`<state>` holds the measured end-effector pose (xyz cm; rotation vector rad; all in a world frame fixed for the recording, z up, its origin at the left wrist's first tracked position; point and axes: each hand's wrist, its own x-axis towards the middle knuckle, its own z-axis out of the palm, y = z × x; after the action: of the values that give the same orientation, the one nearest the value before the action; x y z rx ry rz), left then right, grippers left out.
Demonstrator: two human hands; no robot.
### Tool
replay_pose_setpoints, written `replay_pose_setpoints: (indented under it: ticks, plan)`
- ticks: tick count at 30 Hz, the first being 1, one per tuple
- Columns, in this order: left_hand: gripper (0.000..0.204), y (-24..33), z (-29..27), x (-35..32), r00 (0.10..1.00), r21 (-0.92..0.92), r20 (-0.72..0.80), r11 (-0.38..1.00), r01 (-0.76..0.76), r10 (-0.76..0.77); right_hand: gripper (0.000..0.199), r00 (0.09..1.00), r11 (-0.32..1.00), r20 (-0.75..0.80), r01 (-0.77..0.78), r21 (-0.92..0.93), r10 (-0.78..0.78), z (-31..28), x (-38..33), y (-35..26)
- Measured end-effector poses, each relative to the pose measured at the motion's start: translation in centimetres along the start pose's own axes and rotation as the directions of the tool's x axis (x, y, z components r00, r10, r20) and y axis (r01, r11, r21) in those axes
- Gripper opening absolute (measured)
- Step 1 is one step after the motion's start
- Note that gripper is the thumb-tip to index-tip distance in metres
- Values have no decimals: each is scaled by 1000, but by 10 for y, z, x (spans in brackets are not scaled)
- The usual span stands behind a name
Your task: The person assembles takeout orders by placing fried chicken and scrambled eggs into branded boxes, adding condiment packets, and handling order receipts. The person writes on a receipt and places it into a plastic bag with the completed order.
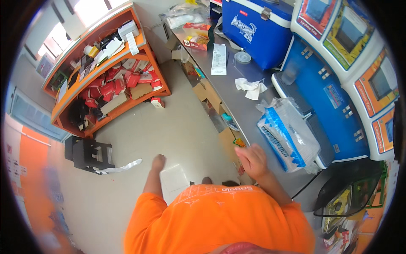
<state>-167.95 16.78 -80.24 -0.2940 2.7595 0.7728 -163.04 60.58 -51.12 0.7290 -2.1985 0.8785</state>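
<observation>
My right hand (pixel 253 161) is raised beside the front edge of the metal counter (pixel 230 86), fingers curled in, with nothing seen in them. Nearest to it on the counter lies a clear plastic pack with a blue band (pixel 288 134), white contents showing through; a small gap separates hand and pack. My left hand (pixel 158 162) hangs low over the floor, away from any object. Its fingers are turned from view. Further along the counter are a crumpled white tissue (pixel 251 88), a long paper receipt (pixel 219 59) and a small round lid (pixel 243 57).
A blue cooler box (pixel 257 34) and a blue drink dispenser (pixel 325 91) stand along the counter. A red food box (pixel 196 36) sits at its far end. At left is an orange shelf (pixel 163 80) stuffed with red boxes, with a black stool (pixel 91 153) before it.
</observation>
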Motion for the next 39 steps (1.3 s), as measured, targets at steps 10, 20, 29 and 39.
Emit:
replay_pose_setpoints:
  ticks: [10, 20, 29, 39]
  plan:
    - [37, -126, 9, -37, 835, 294, 291, 874, 386, -467, 26, 958, 955, 84, -262, -138, 275, 145, 107, 149]
    - [35, -43, -30, 132, 848, 225, 366, 921, 319, -383, 37, 550, 722, 503, -313, -617, 667, 206, 237, 304]
    - [27, 139, -102, 364, 978, -404, 101, 906, -127, 183, 48, 470, 617, 418, -445, -649, 778, 211, 232, 321]
    - [32, 305, -153, 440, 713, -484, 309, 750, -451, 629, 57, 272, 395, 287, -584, -709, 919, 243, 222, 305]
